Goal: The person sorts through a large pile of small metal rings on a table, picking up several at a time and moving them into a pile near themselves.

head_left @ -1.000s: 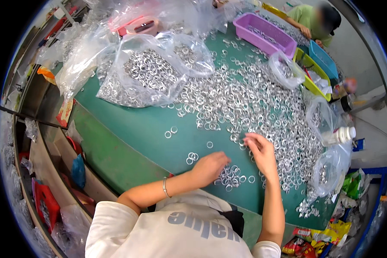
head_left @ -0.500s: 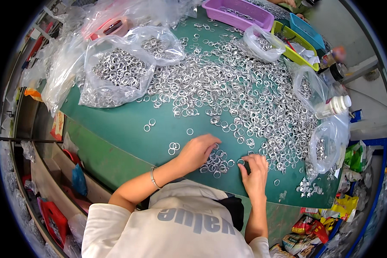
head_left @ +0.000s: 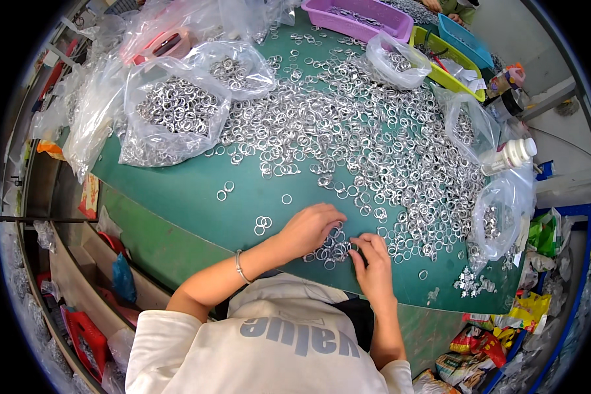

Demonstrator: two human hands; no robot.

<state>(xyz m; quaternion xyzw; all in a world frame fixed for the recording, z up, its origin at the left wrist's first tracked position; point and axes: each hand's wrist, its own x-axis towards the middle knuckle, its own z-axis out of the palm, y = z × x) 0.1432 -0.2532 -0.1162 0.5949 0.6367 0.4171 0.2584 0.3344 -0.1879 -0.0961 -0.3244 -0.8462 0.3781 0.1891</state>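
Observation:
Metal rings lie over the green table in a wide spread (head_left: 354,131). A small pile of rings (head_left: 331,249) sits near the front edge, between my two hands. My left hand (head_left: 310,229), with a bangle (head_left: 240,266) on its wrist, curls over the pile's left and far side, its fingers bent together. What its fingertips hold, if anything, is hidden. My right hand (head_left: 374,262) is at the pile's right side, its thumb and forefinger closed at a ring (head_left: 352,243). Left of my hands lie a few loose rings (head_left: 262,225) and a single ring (head_left: 287,199).
Clear plastic bags of rings (head_left: 177,108) stand at the far left, with others along the right. Purple (head_left: 358,23), lime (head_left: 448,69) and blue trays (head_left: 465,41) stand at the back. A white bottle (head_left: 509,156) lies on the right. Another person's hand (head_left: 433,5) shows at the far edge.
My right hand has moved left, from beside the pile to its right edge. My left hand has shifted slightly right over the rings. The whole view has shifted a little.

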